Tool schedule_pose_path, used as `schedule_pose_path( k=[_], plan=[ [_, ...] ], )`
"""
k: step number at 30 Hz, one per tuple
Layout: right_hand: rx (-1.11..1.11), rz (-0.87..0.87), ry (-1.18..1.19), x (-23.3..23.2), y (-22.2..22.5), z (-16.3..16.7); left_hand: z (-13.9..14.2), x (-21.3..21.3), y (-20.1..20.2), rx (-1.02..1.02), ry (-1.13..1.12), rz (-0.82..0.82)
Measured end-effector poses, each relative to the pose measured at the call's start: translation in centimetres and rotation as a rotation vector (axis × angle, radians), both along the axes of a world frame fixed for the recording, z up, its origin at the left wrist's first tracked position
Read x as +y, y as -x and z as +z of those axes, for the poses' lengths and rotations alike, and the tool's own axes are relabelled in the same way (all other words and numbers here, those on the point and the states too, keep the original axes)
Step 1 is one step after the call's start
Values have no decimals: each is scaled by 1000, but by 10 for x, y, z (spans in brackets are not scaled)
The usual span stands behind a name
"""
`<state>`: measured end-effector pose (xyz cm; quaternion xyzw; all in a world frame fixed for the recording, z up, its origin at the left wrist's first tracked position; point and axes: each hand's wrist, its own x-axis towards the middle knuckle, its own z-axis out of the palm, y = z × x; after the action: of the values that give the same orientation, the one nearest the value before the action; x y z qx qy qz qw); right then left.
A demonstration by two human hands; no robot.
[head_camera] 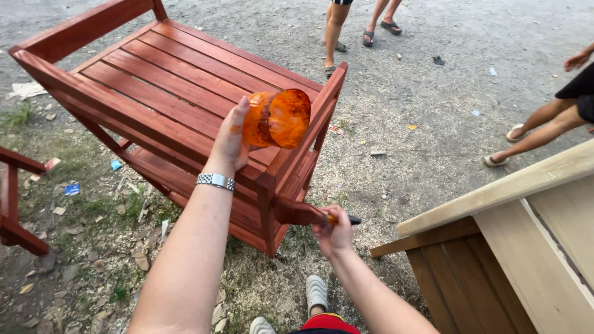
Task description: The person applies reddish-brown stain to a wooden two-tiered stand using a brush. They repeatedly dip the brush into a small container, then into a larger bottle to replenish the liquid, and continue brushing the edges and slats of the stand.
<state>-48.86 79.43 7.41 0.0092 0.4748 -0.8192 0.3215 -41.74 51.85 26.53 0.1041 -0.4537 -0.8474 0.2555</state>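
My left hand is raised over a red-brown slatted wooden chair lying tipped on the ground. It holds a cut plastic container stained orange with paint, tilted on its side. A metal watch band sits on that wrist. My right hand grips a paintbrush by its handle. The brush's wide end rests against the chair's leg near the lower corner. My feet in pale sandals stand just below.
An unpainted pale wooden piece with a partly stained side stands at the right. Another red-painted frame is at the far left. Other people's legs stand on the gravel behind, and a person's legs show at the right edge.
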Motion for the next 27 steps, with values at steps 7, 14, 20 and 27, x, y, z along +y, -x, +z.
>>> schedule_pose_path(
  k=[7, 14, 20, 27],
  plan=[
    [-19, -342, 131, -56, 128, 17, 5, 2, -4, 47, 40, 0],
    [-80, -251, 122, -66, 133, 21, 10, 4, -3, 28, 64, -4],
    [-199, -68, -8, -21, 56, -31, 10, 2, -3, -62, 31, 55],
    [-49, -170, 162, -75, 205, -19, 14, 2, -2, -83, 78, 77]
  ],
)
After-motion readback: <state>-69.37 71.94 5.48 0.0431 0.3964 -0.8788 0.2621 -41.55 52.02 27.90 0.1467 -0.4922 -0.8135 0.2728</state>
